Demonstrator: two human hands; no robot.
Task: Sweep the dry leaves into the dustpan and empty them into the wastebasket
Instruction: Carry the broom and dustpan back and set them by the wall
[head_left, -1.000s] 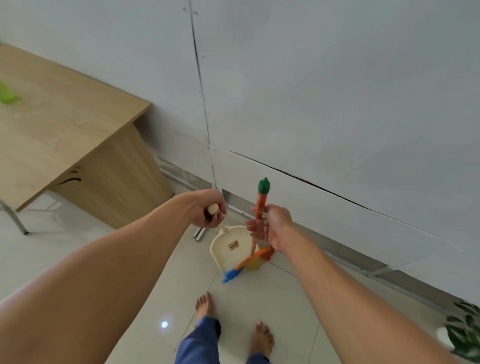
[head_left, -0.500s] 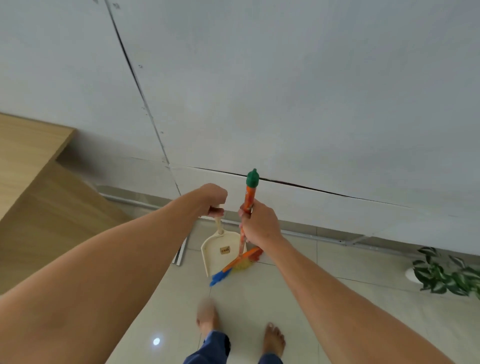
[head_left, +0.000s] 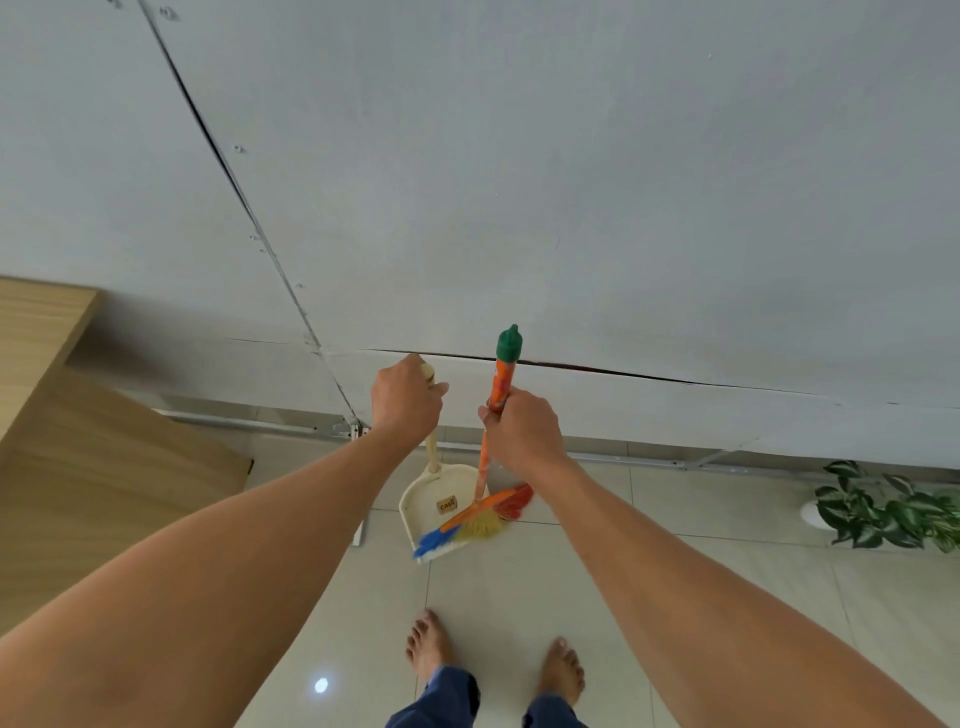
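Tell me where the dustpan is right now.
In the head view, the dustpan hangs centre frame by the wall, its handle in the left hand, with the broom bristles across its right edge.

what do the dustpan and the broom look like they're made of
Dustpan: probably plastic, smooth cream moulded one-piece pan. Broom: likely synthetic bristles in blue, yellow and red; its glossy orange handle with a green cap looks plastic-coated, core unclear.

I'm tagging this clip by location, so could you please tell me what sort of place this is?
Probably an indoor office or workroom: a pale tiled floor, a plain white panelled wall, a wooden desk at the left and a potted plant at the right.
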